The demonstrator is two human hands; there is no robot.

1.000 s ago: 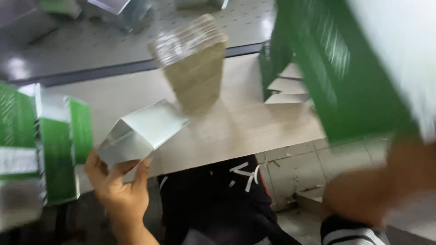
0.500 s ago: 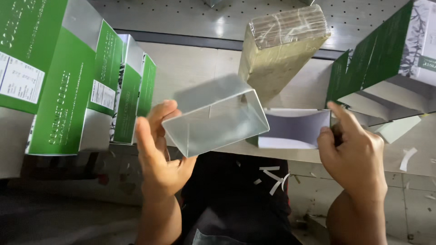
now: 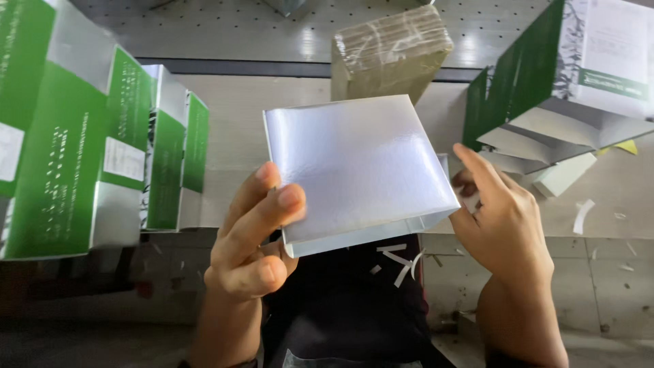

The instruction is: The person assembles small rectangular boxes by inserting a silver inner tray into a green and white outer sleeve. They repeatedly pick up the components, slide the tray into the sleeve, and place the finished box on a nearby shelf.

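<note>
A silver cardboard sleeve [image 3: 357,167], folded flat-sided and open at the ends, is held up in front of me over the table edge. My left hand [image 3: 252,238] grips its lower left corner, thumb on the face. My right hand [image 3: 501,218] is at its right edge, index finger stretched up and fingers touching the side. A wrapped brown bundle [image 3: 388,51] stands just behind the sleeve.
Upright green-and-silver boxes [image 3: 82,143] line the left. More green boxes with open flaps [image 3: 565,88] lean at the right, beside a small white piece [image 3: 564,174]. The pale table [image 3: 231,123] ends at a perforated grey panel [image 3: 204,27]. Paper scraps lie on the tiled floor.
The sleeve has been turned from showing its open end to showing a flat silver face. My right hand has come in to its right edge.
</note>
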